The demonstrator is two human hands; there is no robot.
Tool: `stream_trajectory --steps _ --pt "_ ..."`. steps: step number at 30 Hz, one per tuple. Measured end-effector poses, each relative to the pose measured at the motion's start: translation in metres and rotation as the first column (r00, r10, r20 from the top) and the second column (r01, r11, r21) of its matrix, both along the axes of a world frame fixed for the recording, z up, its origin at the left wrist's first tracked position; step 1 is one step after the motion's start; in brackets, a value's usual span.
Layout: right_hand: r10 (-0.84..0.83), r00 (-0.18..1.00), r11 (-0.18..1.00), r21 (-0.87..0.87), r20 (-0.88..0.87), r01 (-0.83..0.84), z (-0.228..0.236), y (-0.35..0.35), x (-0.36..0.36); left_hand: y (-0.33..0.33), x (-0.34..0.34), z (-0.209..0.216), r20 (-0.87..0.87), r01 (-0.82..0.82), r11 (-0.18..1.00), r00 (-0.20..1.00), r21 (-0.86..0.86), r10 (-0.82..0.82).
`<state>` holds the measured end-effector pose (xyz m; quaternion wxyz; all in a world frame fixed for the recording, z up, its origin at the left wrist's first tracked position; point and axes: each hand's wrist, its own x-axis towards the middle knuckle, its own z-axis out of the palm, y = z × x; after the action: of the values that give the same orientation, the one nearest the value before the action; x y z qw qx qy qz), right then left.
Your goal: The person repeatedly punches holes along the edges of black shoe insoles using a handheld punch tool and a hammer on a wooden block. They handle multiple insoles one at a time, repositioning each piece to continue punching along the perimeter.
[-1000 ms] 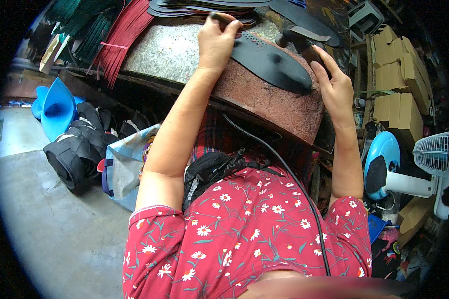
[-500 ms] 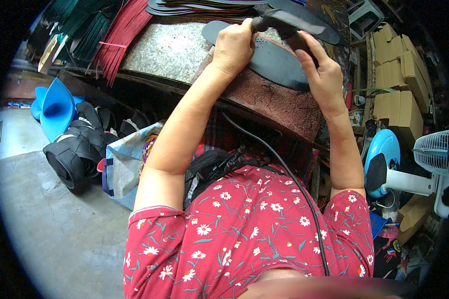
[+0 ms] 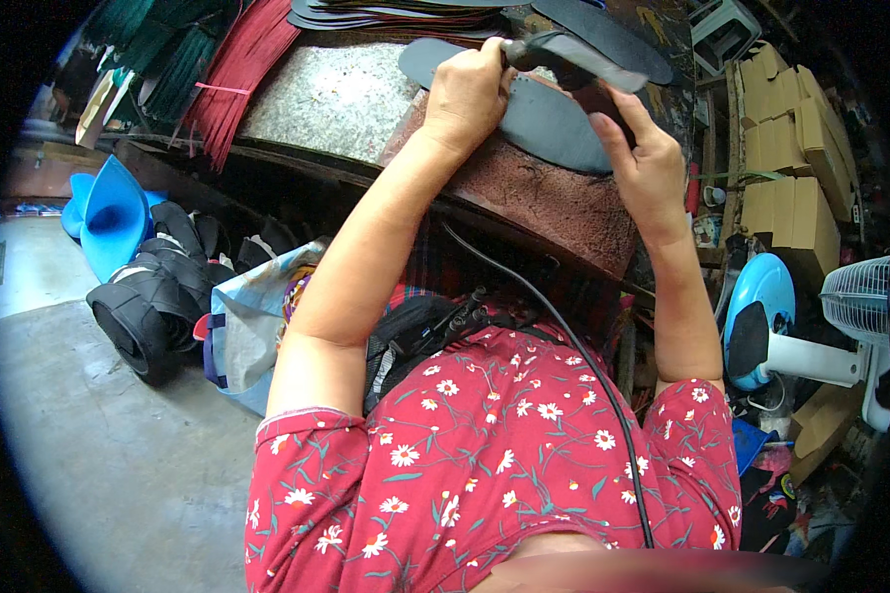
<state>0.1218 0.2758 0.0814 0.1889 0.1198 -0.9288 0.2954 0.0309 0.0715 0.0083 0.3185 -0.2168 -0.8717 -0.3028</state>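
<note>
A dark, curved sandal-like piece [image 3: 562, 57] with a smooth grey face is held up between my hands, above the bench. At its left end my left hand [image 3: 468, 97] is closed in a fist-like grip, its fingertips partly hidden. My right hand [image 3: 648, 163] pinches the right end between thumb and fingers. Just below the held piece, a grey shoe sole [image 3: 556, 127] lies flat on a reddish-brown rough block [image 3: 549, 203]; small holes show near its upper edge. Another grey sole end [image 3: 424, 61] sticks out left of my left hand.
Stacked grey soles [image 3: 396, 16] lie at the bench's back, beside red strips [image 3: 237, 84] and dark green strips [image 3: 168, 64]. Cartons [image 3: 786, 212] and a white fan [image 3: 853, 301] stand right. A black cable [image 3: 554, 316] hangs before me. Black rolls [image 3: 133, 311] lie on the floor left.
The right end of the held sandal-like piece has tipped lower, and my right hand has shifted slightly down and right with it. My left hand has barely moved.
</note>
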Motion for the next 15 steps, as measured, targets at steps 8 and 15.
stream_trajectory --steps 8,15 --pt "-0.027 0.999 0.994 -0.108 -0.035 0.023 -0.022 0.026 -0.001 -0.015 -0.011 -0.008 0.286 -0.041 0.677 0.924 0.735 -0.254" --pt "0.121 0.989 0.942 -0.304 -0.085 -0.141 0.024 0.016 0.009 -0.018 -0.009 -0.004 0.353 -0.070 0.880 0.929 0.469 -0.114"
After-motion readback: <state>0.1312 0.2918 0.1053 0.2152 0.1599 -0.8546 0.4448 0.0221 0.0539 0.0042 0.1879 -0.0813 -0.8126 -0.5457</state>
